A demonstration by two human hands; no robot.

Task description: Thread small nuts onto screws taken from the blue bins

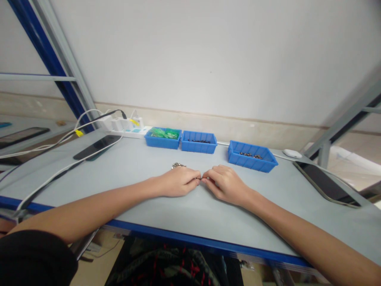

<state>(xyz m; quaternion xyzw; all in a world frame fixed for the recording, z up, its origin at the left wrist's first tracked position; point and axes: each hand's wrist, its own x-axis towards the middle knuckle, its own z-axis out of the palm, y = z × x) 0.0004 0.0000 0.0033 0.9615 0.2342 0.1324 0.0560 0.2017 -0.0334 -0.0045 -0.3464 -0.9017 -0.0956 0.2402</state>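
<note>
My left hand point(181, 181) and my right hand point(224, 183) meet fingertip to fingertip above the middle of the grey tabletop point(166, 214). Both are closed in a pinch around a tiny dark piece point(201, 178), too small to name and mostly covered by the fingers. Just behind my left hand lies a small pile of shiny metal parts point(177, 165), partly hidden by the knuckles. Beyond the hands stand a blue bin point(199, 147) with small dark parts and, to its right, another blue bin point(253, 162) with brownish metal parts.
A third blue bin point(163, 143) holds green plastic pieces. Left of it are a power strip point(131, 132) with plugs, a dark phone point(97, 147) and white cables point(68, 169). At right lie a larger phone point(326, 184) and a white oval case point(292, 153). A wall rises behind.
</note>
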